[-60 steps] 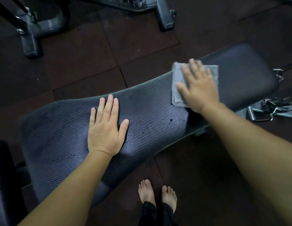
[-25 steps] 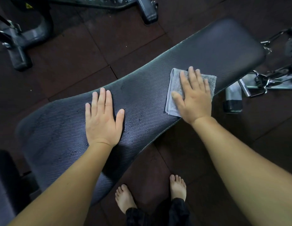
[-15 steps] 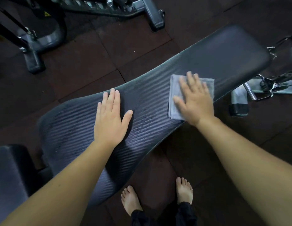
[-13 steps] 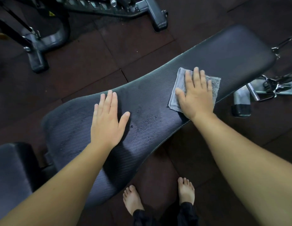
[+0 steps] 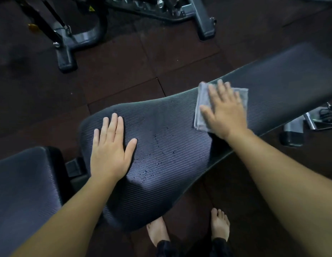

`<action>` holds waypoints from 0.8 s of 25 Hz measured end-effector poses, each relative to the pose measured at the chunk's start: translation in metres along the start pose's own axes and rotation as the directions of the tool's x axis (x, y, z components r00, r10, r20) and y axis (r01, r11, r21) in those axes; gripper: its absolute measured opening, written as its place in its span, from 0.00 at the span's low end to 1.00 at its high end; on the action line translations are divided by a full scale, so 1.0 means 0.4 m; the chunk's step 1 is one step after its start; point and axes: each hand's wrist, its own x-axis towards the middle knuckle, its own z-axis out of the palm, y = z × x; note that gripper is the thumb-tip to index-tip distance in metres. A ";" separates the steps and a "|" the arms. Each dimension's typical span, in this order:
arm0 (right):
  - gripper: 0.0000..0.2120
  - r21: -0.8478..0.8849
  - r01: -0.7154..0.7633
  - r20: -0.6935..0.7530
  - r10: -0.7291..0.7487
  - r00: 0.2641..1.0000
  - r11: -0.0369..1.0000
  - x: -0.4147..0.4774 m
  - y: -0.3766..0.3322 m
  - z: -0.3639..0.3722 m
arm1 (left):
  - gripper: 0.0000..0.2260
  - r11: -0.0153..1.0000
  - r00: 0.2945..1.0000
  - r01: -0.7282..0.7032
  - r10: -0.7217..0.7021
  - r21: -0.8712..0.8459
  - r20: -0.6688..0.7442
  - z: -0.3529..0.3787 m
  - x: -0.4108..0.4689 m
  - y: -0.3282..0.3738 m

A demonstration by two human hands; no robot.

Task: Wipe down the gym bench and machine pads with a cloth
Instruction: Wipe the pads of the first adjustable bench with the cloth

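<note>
While the flat left hand (image 5: 110, 151) braces the bench pad (image 5: 170, 154), the flat right hand (image 5: 226, 115) presses the cloth (image 5: 202, 108) farther along it; wiping step, droplets (image 5: 148, 173) between them probably next.

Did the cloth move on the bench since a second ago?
Yes. The cloth under the right hand slid across the bench, from its near edge to its far edge.

Dim light is glancing off the ribbed surface (image 5: 143, 184), a pale sheen at lower centre. The right hand (image 5: 226, 115) is smearing with motion blur; frame edges are bending; the floor (image 5: 124, 71) is sinking dark.
</note>
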 end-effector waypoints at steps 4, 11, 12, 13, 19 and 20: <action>0.35 0.016 -0.167 -0.079 0.168 0.983 0.986 0.018 -0.231 0.030 | 0.34 1.000 1.000 0.003 -0.003 -0.003 -0.013 0.010 0.003 0.002; 0.37 -0.005 0.063 0.030 -0.063 0.998 0.998 0.055 -0.130 -0.004 | 0.34 1.000 1.000 -0.001 0.001 0.002 -0.020 0.013 0.003 0.002; 0.36 0.018 -0.053 0.017 0.053 0.998 0.998 0.064 -0.103 -0.011 | 0.34 1.000 1.000 0.000 0.000 0.010 -0.025 0.015 0.004 0.002; 0.35 0.025 -0.149 -0.005 0.149 0.989 0.989 0.071 -0.116 -0.004 | 0.34 1.000 1.000 0.001 -0.001 0.018 -0.027 0.017 0.005 0.000; 0.36 0.060 0.157 0.043 -0.159 0.986 0.986 0.037 -0.350 0.025 | 0.33 1.000 0.999 -0.013 0.014 0.021 -0.039 0.022 0.005 -0.001; 0.37 0.057 0.174 0.057 -0.177 0.982 0.983 0.051 -0.312 0.013 | 0.33 1.000 0.999 -0.011 0.012 0.019 -0.038 0.022 0.004 -0.002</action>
